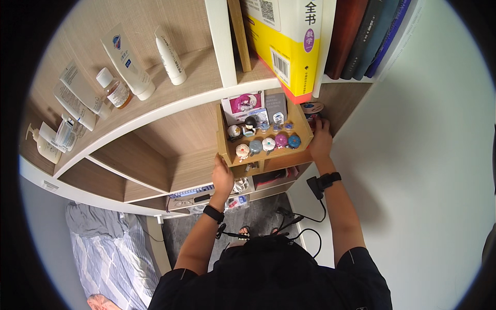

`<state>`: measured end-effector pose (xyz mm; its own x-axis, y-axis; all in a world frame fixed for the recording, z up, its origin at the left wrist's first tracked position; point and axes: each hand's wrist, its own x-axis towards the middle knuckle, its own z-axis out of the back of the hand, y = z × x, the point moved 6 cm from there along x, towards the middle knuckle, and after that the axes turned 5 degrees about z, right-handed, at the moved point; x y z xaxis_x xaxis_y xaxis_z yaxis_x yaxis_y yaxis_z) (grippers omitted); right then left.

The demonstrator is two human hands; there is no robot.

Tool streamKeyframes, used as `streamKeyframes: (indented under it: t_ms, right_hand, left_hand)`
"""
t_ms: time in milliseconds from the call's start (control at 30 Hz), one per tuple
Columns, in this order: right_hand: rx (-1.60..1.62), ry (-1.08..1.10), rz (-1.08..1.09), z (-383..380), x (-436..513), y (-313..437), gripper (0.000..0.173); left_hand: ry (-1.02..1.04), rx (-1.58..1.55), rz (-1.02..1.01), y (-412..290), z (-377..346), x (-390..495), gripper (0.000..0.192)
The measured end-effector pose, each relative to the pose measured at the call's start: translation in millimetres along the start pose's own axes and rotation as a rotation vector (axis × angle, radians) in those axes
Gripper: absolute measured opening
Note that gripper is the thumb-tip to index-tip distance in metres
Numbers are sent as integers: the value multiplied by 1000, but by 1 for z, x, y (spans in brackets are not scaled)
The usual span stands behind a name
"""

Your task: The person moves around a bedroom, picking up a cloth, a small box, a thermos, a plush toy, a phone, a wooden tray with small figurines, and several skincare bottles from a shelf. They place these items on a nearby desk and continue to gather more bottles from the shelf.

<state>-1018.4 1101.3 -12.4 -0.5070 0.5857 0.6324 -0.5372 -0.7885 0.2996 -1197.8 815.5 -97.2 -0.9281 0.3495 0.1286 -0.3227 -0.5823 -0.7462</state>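
Observation:
A small wooden display shelf [267, 161] stands in a compartment of the wall shelving, with small figurines [268, 144] in rows on it and picture cards [245, 105] behind them. My left hand [223, 176] is against the display shelf's left side near its front corner, fingers partly hidden. On the other side, my right hand [321, 140] reaches along the right side, its fingertips near a round-topped item [312, 107] in the gap by the wall. Whether either hand grips anything is not plain.
Tubes [130, 64] and bottles [113, 88] stand on the upper left shelf. A thick yellow book [288, 46] juts over its shelf edge above the display shelf. Black cables [310, 220] hang near my right forearm. A wall [418, 155] is at right, a bed [112, 255] at lower left.

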Motion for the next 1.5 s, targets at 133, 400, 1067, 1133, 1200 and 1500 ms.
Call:
streamKeyframes:
  t_ms: [133,400,1067,1133,1200,1500]
  right_hand:
    - [2,-52,69,-2,0,-2,18]
    - [37,-10,57,9,2,0,19]
    - [53,-535,306,162,-57,52,16]
    - [199,-440,249,170,-74,60,15]
    - [264,-348,385,173,-85,83,15]
    - [788,385,769,81,-111,220,25]
  left_hand:
    - [-3,-13,-15,3,-5,3,37]
    - [201,-294,-6,16,-3,10,47]
    - [256,-529,-194,-73,105,-69,44]
    - [369,-667,-223,-81,106,-81,45]
    - [499,-736,-296,-91,107,-95,58]
    - [627,-827,116,-31,117,-92,46]
